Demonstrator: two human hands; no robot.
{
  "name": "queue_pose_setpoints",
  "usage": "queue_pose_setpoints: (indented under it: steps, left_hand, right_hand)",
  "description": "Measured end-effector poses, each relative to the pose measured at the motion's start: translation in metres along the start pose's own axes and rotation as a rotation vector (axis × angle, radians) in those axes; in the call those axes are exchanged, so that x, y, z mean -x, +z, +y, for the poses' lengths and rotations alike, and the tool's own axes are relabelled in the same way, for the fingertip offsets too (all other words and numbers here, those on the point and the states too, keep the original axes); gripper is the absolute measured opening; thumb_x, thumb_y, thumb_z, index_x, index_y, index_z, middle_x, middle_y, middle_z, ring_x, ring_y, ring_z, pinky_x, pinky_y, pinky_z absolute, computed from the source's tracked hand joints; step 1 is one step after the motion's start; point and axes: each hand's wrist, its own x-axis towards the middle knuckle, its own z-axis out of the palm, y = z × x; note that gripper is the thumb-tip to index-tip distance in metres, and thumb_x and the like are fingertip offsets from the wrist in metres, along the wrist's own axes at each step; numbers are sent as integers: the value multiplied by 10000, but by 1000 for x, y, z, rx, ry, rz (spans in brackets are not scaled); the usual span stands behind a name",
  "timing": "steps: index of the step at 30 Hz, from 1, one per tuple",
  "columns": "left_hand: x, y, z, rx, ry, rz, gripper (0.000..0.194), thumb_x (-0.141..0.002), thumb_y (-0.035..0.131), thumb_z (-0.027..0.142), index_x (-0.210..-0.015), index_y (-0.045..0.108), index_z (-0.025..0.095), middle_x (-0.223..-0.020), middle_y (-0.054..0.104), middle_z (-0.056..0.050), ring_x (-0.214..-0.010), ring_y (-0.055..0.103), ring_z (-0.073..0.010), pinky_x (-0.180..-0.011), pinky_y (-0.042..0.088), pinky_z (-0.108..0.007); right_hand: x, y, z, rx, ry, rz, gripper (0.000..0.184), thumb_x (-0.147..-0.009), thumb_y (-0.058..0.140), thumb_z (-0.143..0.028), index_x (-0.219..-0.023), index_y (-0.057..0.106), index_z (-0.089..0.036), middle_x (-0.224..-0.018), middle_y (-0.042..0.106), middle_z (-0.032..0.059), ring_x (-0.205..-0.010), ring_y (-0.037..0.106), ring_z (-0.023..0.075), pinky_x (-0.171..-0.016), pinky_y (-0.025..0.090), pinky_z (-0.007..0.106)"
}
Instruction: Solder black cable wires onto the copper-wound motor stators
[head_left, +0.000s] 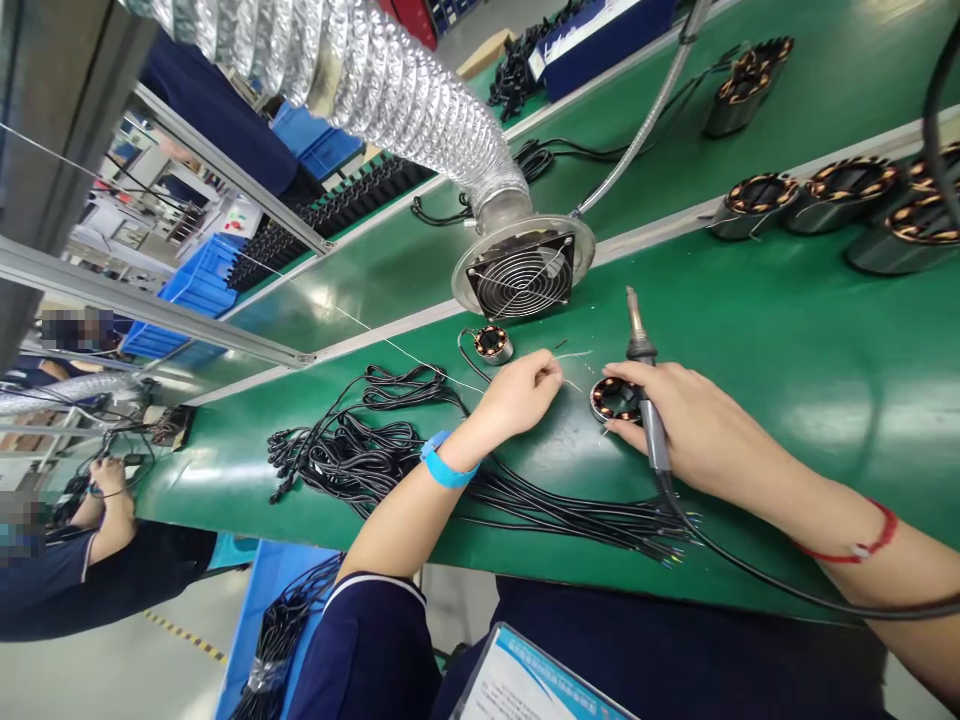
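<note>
Currently, the right hand (686, 415) has its grip clenched around a soldering iron (655, 435), tip toward the far edge of the green worktop (810, 400), while its thumb and a finger also grasp a small copper-wound ring (601, 394). That ring sits midway between the worktop's near and far edges; whether it touches the surface, I cannot tell. Just left of it, the left hand (521, 392) has its fingertips pinched on a thin pale strand (573, 385), whose end points at the ring.

Beyond the left hand, toward the far edge, stands a second small ring (493, 345), near a round fan (525, 280) on a silver duct (420, 100). Black cables (367, 450) lie bundled left of the left forearm, their stripped ends (671, 550) reaching the near edge. Larger wound cores (742, 225) line the far edge at right.
</note>
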Motion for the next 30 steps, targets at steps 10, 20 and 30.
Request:
queue_pose_setpoints:
  steps: [10,20,30]
  left_hand:
    - [-5,-7,-17,422,57,-485,207,-831,730,325,-757,695,135,-776,671,-27,-734,561,-115,-753,460,-264]
    - [-26,-2,-10,122,104,-45,104,-892,575,186,-803,620,160,-779,588,16,-787,513,-119,-786,411,-267]
    - [-22,14,-9,659,-126,-336,329,-832,686,437,-742,566,144,-664,511,39,-477,255,-28,-490,155,-232]
  right_hand:
    - [2,-2,6,-117,11,-57,485,-974,486,-443,-1355,522,-144,-1040,675,138,-904,660,291,-782,554,452]
    - [1,-4,5,-144,6,-63,489,-967,483,-416,-1376,521,-150,-1024,669,130,-904,657,290,-775,557,450]
    - [0,-5,3,-123,-7,-60,469,-979,466,-397,-1384,513,-166,-988,666,112,-867,640,270,-747,538,404]
